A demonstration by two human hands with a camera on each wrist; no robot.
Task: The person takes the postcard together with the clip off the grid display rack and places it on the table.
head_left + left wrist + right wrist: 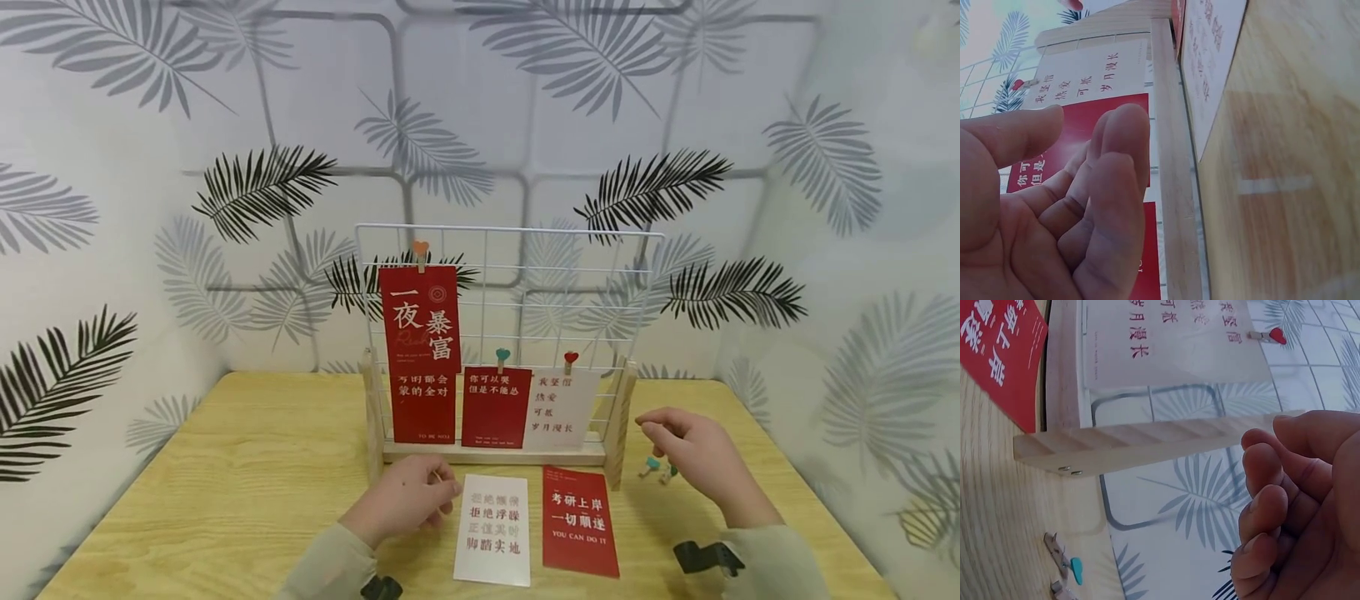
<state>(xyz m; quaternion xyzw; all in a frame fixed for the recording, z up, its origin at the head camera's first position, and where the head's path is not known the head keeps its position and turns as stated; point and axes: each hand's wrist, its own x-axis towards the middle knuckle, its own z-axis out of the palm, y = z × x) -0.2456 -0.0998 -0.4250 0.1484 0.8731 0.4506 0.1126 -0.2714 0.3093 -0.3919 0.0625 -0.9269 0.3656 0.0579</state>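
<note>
- Left hand point(408, 498) resting on pale wood-grain table point(225, 492), fingers point(1119, 181) loosely curled, nothing gripped; just left of white card point(492, 529) lying flat with rows of faded coloured characters.
- Beside white card, nearly touching its right edge: glossy red card point(580, 521), rectangular, white characters and the line "YOU CAN DO IT", lying flat in front of stand.
- Right hand point(693, 454) raised slightly above table near stand's right post, fingers point(1266, 506) bent inward; nothing visible between them, so an empty, relaxed curl.
- Small wooden clothespins point(658, 471) with coloured heart tops lying loose on table just beside right hand, one teal; seen in right wrist view point(1063, 556) as bare wood with a teal tip.
- White wire grid panel point(570, 283), thin square mesh, standing upright in light wooden base point(495, 452) with two plain wooden side posts.
- Tall red card point(420, 354) clipped at top of grid by an orange heart clothespin point(421, 252); shorter red card point(496, 407) under a teal heart clothespin point(502, 357); white card with dark red characters point(558, 408) under a red heart clothespin point(570, 360).
- Behind: smooth wall covering point(150, 167) printed with black and grey palm fronds.
</note>
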